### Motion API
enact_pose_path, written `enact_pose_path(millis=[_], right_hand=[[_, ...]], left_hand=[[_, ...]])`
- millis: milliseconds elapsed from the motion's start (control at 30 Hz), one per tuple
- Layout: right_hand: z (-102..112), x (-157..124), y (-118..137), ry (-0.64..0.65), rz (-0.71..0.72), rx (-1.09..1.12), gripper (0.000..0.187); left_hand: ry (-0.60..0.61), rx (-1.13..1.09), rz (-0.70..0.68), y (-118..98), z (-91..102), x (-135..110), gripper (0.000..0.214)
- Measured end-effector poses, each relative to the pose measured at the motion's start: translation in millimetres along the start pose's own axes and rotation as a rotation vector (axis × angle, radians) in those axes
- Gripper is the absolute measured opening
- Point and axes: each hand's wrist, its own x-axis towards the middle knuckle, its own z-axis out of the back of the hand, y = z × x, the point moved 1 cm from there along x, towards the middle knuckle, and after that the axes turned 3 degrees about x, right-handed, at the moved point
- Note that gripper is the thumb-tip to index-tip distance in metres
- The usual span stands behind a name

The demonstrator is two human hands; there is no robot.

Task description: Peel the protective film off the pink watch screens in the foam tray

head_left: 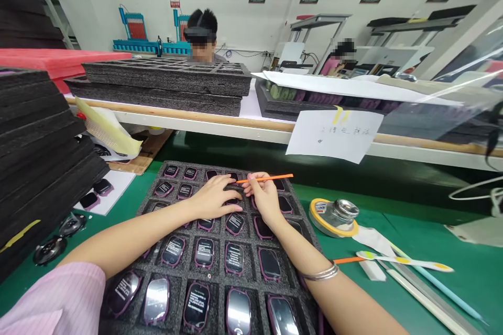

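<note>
A black foam tray (173, 167) lies on the green mat, its pockets filled with several smartwatch bodies with pink-purple rims and dark screens, such as one watch body (204, 252). My left hand (214, 199) rests flat on the watches in the tray's upper middle, fingers extended and holding nothing. Just to its right, my right hand (263, 198) pinches a thin orange stick (275, 178) between thumb and fingers, its tip pointing left over the tray. Both hands hide the watches beneath them.
Tall stacks of black foam trays (35, 167) rise at the left. A shelf behind holds more foam trays (165, 76), and a co-worker (202, 36) sits beyond it. At the right lie a glass jar (334, 217) on a yellow ring, a brush (404, 260) and a metal ruler (432, 293).
</note>
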Motion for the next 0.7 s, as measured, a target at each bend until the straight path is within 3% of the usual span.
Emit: enact_pose_path(millis=[400,700], right_hand=[[0.2,-2.0,-8.6,0.048,-0.056,0.065,0.03],[-1.9,-5.1,-6.6,0.083,-0.036,0.011,0.029]], left_hand=[[-0.075,-0.087,0.046,9.5,-0.1,-1.1,0.025],[-0.102,-0.088,0.138,4.9,0.7,-3.3,0.05]])
